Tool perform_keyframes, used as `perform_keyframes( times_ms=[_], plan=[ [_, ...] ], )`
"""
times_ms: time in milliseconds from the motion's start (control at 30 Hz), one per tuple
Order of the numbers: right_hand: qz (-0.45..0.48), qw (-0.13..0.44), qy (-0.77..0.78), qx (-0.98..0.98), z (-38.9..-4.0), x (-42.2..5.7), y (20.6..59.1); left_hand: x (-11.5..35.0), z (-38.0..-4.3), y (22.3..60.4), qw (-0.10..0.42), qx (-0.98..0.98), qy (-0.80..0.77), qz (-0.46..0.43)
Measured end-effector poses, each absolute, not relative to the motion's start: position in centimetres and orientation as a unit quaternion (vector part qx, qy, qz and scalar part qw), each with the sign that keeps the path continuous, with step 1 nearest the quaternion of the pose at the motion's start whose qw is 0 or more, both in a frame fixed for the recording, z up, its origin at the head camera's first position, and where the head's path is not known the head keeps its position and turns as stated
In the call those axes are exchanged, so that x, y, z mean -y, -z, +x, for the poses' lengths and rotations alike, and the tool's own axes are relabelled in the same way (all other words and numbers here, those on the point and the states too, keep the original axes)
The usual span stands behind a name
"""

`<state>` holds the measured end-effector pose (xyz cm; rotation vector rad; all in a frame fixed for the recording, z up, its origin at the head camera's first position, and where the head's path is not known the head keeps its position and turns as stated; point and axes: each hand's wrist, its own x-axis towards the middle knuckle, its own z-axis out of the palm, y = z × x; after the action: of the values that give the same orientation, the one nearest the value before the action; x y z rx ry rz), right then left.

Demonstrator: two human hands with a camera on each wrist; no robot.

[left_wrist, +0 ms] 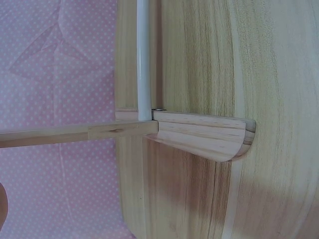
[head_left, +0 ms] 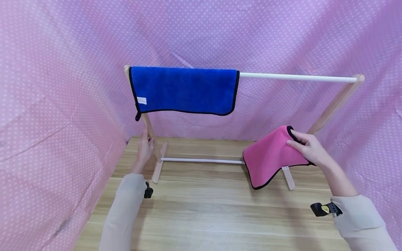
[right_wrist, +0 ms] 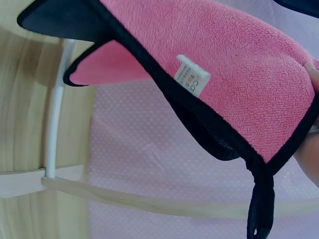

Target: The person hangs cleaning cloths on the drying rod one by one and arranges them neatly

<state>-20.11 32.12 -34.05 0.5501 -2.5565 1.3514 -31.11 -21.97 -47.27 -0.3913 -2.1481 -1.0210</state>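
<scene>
In the head view my right hand (head_left: 309, 146) pinches a pink towel (head_left: 270, 153) with black edging near its upper right corner. The towel hangs in front of the rack's lower right part. A white tag (right_wrist: 192, 75) and a black loop (right_wrist: 260, 204) show on it in the right wrist view. My left hand (head_left: 145, 146) is raised beside the left post (head_left: 149, 127) of a wooden drying rack, its fingers pointing up; whether it touches the post is unclear. A blue towel (head_left: 185, 91) with black edging hangs over the left half of the rack's top bar (head_left: 295, 76).
The rack stands on a wood-grain table (head_left: 201, 216). A thin white lower bar (head_left: 201, 160) joins its feet, such as the left foot (left_wrist: 199, 132). The right post (head_left: 336, 101) leans beyond the pink towel. Pink dotted cloth (head_left: 62, 104) surrounds the table.
</scene>
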Motion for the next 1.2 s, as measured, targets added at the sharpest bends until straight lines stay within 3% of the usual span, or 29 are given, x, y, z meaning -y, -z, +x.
perform_keyframes(
  times_ms=[867, 1200],
  plan=[
    [0.187, 0.186, -0.427, 0.865, -20.0, -33.9, 29.8, 21.9, -30.8, 47.1, 0.347, 0.832, 0.406, -0.150],
    [0.226, 0.239, -0.402, 0.854, -20.5, -33.6, 27.6, 21.8, -30.8, 47.0, 0.354, 0.835, 0.395, -0.147]
  ],
)
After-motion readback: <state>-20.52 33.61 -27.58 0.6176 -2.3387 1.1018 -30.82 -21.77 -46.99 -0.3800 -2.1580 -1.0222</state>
